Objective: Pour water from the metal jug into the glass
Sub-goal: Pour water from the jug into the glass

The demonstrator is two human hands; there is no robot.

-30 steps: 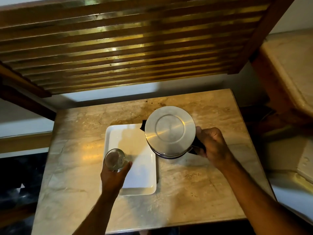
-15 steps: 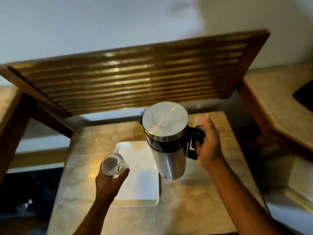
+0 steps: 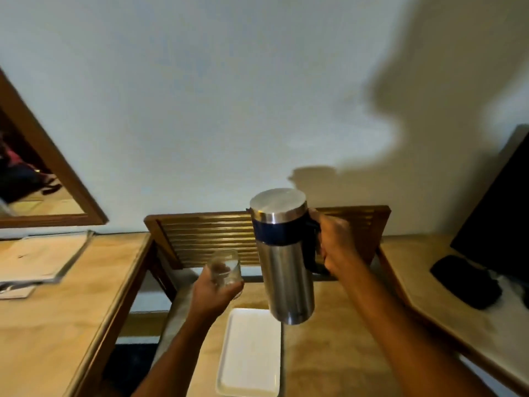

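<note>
The tall metal jug (image 3: 286, 270), steel with a dark band under its flat lid, hangs in the air above the small table, nearly upright. My right hand (image 3: 335, 247) grips its black handle on the right side. To the left and slightly lower, my left hand (image 3: 213, 290) holds the clear glass (image 3: 224, 269) from below and behind, mouth up. The glass looks empty, though blur makes that uncertain. Jug and glass are a short gap apart, not touching.
A white rectangular tray (image 3: 249, 353) lies on the marble-topped table (image 3: 323, 356) under the jug. A slatted wooden panel (image 3: 206, 239) leans against the wall behind. A desk with papers (image 3: 40, 259) stands left, a mirror above it; a counter with a black object (image 3: 466, 282) is right.
Both hands have lifted: the jug rose off the table and the glass rose off the tray. The camera tilted up, showing more wall and the side furniture.
</note>
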